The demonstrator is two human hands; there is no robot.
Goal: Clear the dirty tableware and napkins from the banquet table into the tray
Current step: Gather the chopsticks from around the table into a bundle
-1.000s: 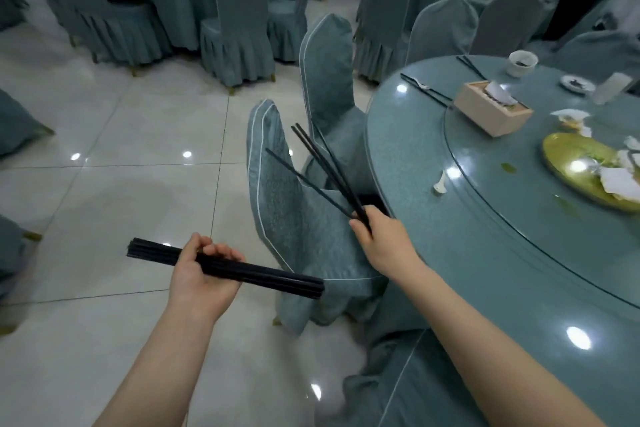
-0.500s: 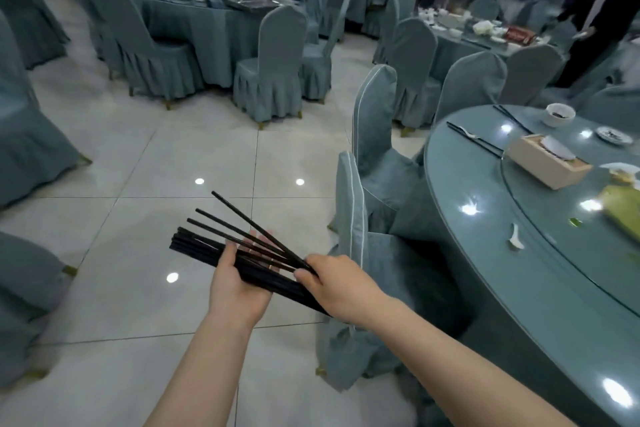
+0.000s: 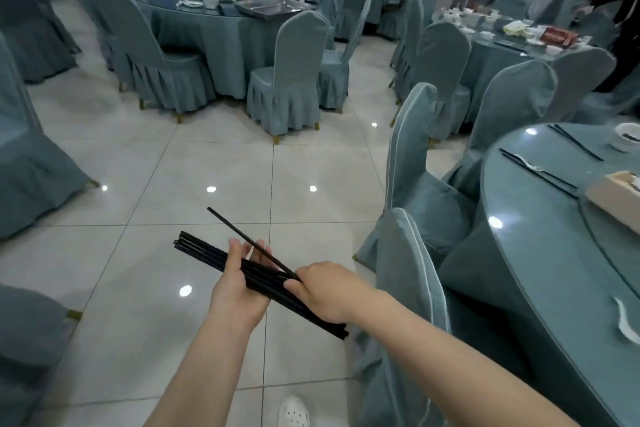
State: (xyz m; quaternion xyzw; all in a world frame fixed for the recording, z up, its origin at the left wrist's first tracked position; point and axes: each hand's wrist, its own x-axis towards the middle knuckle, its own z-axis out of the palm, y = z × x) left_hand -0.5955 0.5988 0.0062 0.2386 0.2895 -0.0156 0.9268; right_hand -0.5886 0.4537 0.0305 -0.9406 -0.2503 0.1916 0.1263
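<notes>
Gripping a bundle of black chopsticks (image 3: 207,255) above the tiled floor (image 3: 173,184), the left hand (image 3: 239,291) curls around them while the right hand (image 3: 329,291) pinches one chopstick (image 3: 249,243) angled upward; the bench (image 3: 554,270) sits right.

Black chopsticks (image 3: 207,253) bundled, 1 askew.

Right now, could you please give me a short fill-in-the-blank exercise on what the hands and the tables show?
1. The left hand grips a bundle of black ____.
2. The right hand pinches one chopstick that sticks up out of the ____.
3. The metal tray lies on a far ____.
4. Near the white bowl, the pairs on the table number ____.

Missing: chopsticks; bundle; table; two
</notes>
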